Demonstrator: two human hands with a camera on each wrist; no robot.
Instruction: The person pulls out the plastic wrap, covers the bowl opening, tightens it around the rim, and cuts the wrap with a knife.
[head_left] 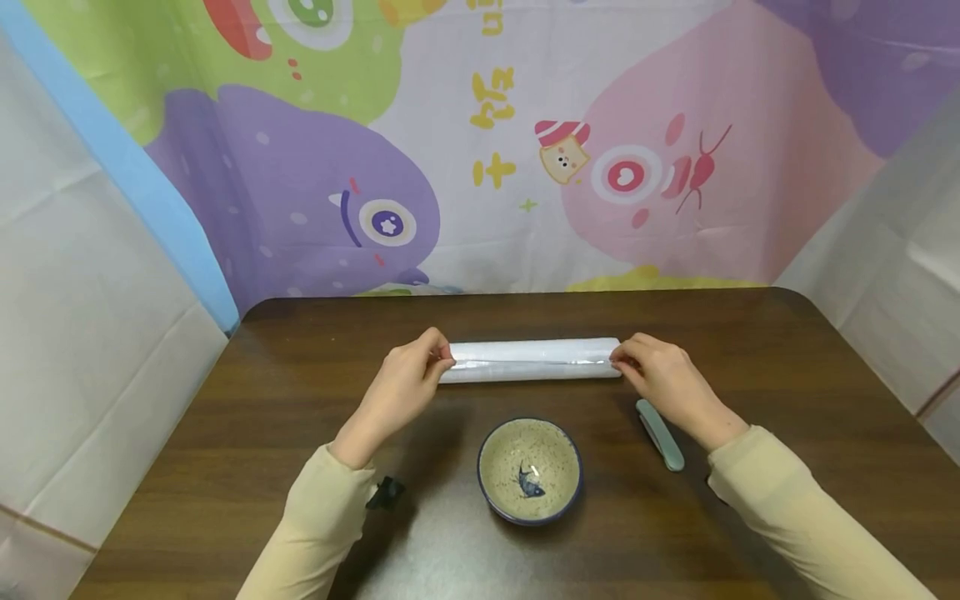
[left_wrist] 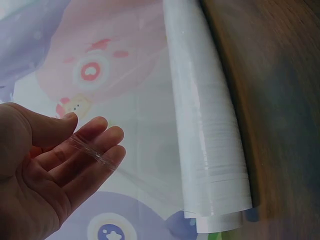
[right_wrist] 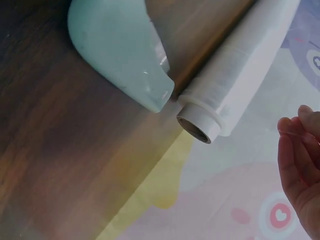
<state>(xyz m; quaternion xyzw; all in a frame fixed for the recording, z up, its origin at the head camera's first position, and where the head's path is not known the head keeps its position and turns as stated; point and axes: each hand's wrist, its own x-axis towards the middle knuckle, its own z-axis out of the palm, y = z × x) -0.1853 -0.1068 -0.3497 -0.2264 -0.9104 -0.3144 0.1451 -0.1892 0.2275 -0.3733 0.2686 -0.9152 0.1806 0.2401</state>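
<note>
Both sleeved forearms (head_left: 322,508) reach forward, well apart, left fingers (head_left: 434,339) and right fingers (head_left: 630,351) each pinching.

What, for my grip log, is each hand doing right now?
Left hand: holding clear film, pinched at the thumb.
Right hand: also holding clear film, pinched at the fingertips.

Two hands (head_left: 405,377) (head_left: 667,380), two sleeves (head_left: 318,508) (head_left: 787,492), one film roll (head_left: 532,372), one bowl (head_left: 504,457), one green implement (head_left: 659,435), one table (head_left: 225,467)

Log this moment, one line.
left hand: pinches clear film; right hand: pinches clear film; roll: on table beyond bowl; green tool: right of bowl
</note>
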